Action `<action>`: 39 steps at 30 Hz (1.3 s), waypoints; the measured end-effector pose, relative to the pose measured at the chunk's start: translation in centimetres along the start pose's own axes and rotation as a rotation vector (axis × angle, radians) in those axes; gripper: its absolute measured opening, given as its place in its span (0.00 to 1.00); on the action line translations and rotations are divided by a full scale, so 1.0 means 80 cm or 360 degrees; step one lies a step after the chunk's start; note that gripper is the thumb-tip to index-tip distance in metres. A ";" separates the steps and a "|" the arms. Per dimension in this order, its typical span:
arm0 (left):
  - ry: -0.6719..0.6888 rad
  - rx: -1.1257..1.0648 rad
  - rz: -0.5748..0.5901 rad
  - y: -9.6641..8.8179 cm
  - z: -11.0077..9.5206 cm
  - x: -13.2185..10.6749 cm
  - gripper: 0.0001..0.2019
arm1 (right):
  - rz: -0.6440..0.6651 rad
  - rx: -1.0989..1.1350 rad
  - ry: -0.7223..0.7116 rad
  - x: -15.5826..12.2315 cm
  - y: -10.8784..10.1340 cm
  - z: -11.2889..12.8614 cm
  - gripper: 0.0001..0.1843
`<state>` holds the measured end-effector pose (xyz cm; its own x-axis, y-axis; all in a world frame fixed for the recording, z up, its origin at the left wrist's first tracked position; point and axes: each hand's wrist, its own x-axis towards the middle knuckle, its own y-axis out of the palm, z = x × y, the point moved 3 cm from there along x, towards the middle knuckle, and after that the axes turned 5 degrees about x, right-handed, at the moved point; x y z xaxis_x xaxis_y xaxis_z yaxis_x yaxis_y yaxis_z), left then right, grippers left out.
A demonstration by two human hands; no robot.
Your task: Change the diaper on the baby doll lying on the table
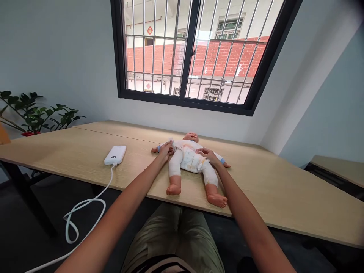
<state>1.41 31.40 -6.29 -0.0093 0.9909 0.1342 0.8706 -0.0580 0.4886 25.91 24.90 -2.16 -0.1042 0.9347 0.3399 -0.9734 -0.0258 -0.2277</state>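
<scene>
A baby doll [190, 137] lies on its back on the table, its head away from me and its feet near the front edge. White cloth covers its arms and legs, and a white diaper [191, 160] with faint coloured prints is around its hips. At the doll's waist on the left, my left hand [166, 149] has its fingers closed at the diaper's edge; the fingertips are partly hidden. My right hand [209, 154] lies with fingers stretched out over the diaper's right side. Blue bands circle the doll's wrists.
The wooden table [273, 185] extends to both sides. On its left lies a white power bank [115, 154], its white cable [105, 189] hanging over the front edge. A leafy plant [36, 113] stands at far left. Behind is a barred window [187, 53].
</scene>
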 end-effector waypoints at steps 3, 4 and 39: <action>0.0081 0.0030 0.0070 0.004 -0.014 -0.004 0.22 | -0.0058 -0.0149 -0.0093 0.006 -0.002 0.008 0.18; 0.0105 0.0058 0.0099 0.007 -0.018 -0.007 0.22 | -0.0098 -0.0188 -0.0134 0.007 -0.001 0.013 0.18; 0.0467 0.1443 0.0423 0.046 -0.036 -0.028 0.25 | -0.0639 -0.0055 -0.0021 0.025 0.025 0.023 0.22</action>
<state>3.20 28.64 -2.28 0.2259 0.8826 0.4122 0.9081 -0.0377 -0.4170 23.36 26.08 -0.29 0.2800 0.8633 0.4199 -0.9299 0.3525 -0.1047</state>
